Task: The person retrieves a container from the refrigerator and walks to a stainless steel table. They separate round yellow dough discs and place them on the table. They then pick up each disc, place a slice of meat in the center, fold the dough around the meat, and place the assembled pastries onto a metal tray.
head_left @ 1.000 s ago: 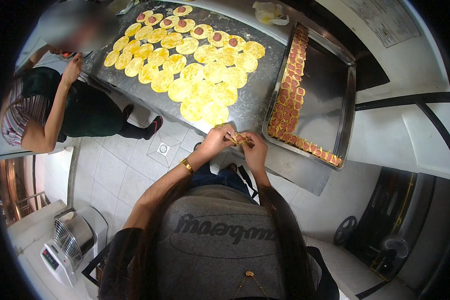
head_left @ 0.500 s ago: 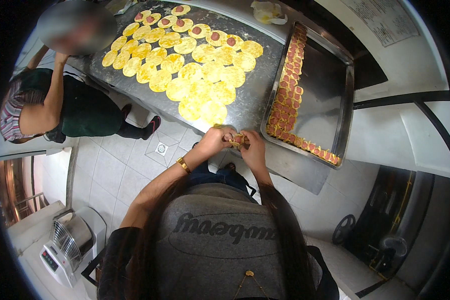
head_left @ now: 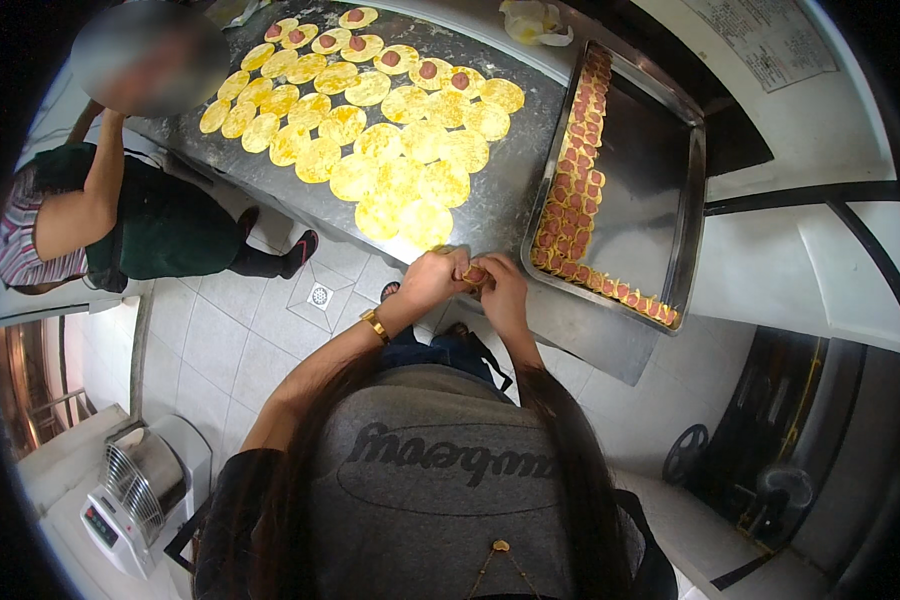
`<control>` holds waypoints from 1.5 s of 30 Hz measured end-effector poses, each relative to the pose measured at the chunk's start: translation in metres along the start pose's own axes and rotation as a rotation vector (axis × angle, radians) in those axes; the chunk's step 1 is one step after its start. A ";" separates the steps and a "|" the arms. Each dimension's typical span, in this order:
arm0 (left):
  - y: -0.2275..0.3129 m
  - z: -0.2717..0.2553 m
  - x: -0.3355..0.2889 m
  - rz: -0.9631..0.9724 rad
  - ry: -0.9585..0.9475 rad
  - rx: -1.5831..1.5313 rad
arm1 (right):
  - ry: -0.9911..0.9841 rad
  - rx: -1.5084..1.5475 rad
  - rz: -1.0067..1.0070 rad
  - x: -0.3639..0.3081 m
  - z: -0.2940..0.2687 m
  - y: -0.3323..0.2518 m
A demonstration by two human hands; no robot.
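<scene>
Over the near edge of the metal table, my left hand (head_left: pixel 433 280) and my right hand (head_left: pixel 505 292) meet, both closed around one small open-topped dumpling (head_left: pixel 474 275). Its yellow dough wraps reddish meat filling; the fingers hide much of it. Just beyond my left hand, round yellow dough wrappers (head_left: pixel 425 222) lie in overlapping rows across the table. Several wrappers at the far side carry a lump of meat filling (head_left: pixel 392 60). To the right of my hands, a large steel tray (head_left: pixel 686 240) holds finished dumplings (head_left: pixel 573 190) packed along its left and near sides.
Dusty with flour, the metal table (head_left: pixel 530 130) stretches away to the far left. Behind it lies a plastic bag (head_left: pixel 536 22). A co-worker in a dark green apron (head_left: pixel 175 215) stands at the left. A white machine with a wire guard (head_left: pixel 145 480) sits lower left.
My fingers have drawn in closer around the dumpling, covering more of it. Both hands stay at the table's near edge. The whole view has shifted slightly.
</scene>
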State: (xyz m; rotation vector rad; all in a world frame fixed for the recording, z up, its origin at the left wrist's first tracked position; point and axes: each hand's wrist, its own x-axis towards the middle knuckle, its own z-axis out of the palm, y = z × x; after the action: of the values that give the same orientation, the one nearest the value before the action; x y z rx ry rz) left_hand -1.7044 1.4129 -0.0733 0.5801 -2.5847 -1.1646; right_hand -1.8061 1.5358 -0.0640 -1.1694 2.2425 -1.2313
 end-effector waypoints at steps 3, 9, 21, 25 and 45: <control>-0.005 -0.004 -0.001 0.003 -0.004 -0.158 | 0.056 -0.023 0.020 -0.002 0.000 0.000; -0.013 -0.001 0.006 0.084 -0.070 -0.164 | 0.019 -0.104 0.038 -0.003 0.007 0.013; -0.012 -0.014 0.022 0.024 -0.187 -0.183 | 0.154 -0.154 -0.007 0.002 0.010 -0.002; -0.020 -0.014 0.028 0.122 -0.149 -0.289 | 0.134 -0.194 0.125 0.002 0.010 -0.011; -0.042 -0.022 0.028 -0.038 -0.292 -0.420 | 0.076 -0.156 0.051 0.016 0.001 -0.015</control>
State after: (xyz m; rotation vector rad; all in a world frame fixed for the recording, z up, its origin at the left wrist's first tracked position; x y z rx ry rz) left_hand -1.7108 1.3606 -0.0888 0.3892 -2.4376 -1.8594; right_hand -1.8075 1.5187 -0.0510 -1.1293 2.4462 -1.1164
